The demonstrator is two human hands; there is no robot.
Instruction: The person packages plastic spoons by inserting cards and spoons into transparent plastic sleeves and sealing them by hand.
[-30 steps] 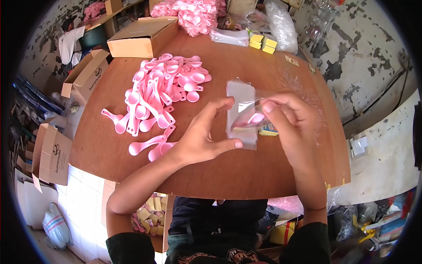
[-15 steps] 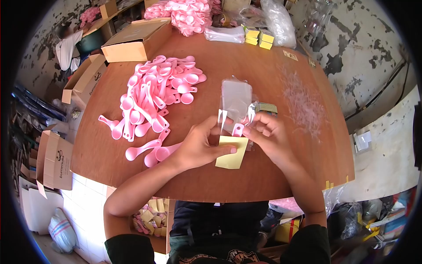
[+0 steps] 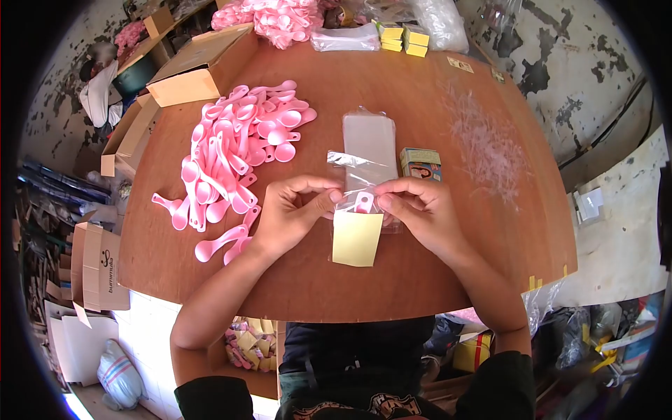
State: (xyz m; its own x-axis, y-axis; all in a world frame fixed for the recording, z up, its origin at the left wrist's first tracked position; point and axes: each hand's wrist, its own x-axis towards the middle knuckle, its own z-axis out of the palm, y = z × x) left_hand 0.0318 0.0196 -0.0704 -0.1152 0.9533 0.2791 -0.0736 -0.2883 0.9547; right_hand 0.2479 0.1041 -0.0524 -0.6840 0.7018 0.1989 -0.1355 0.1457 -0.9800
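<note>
Between my hands hangs a clear plastic bag [image 3: 348, 180] with a pink spoon [image 3: 364, 202] and a pale yellow card [image 3: 357, 239] in it. Only the spoon's handle end, with its hole, shows above the card. My left hand [image 3: 297, 210] pinches the bag's left edge between thumb and fingers. On the opposite edge, my right hand [image 3: 418, 210] pinches it in the same way. Just beyond lies a stack of clear bags [image 3: 369, 136] on the table. A small printed box [image 3: 422, 164] sits beyond my right fingers. Loose pink spoons [image 3: 238, 147] are heaped to the left.
On the brown table [image 3: 476, 269], thin clear plastic strips [image 3: 486, 150] are scattered at right. A cardboard box [image 3: 203, 66], more bags [image 3: 345, 38] and small yellow boxes [image 3: 404, 38] stand along the far edge. Below the table, an open carton [image 3: 259, 381] holds packed pieces.
My left hand has moved from the yellow card up to the bag's edge. The card now hangs uncovered, and the small printed box shows more fully beside my right hand.
</note>
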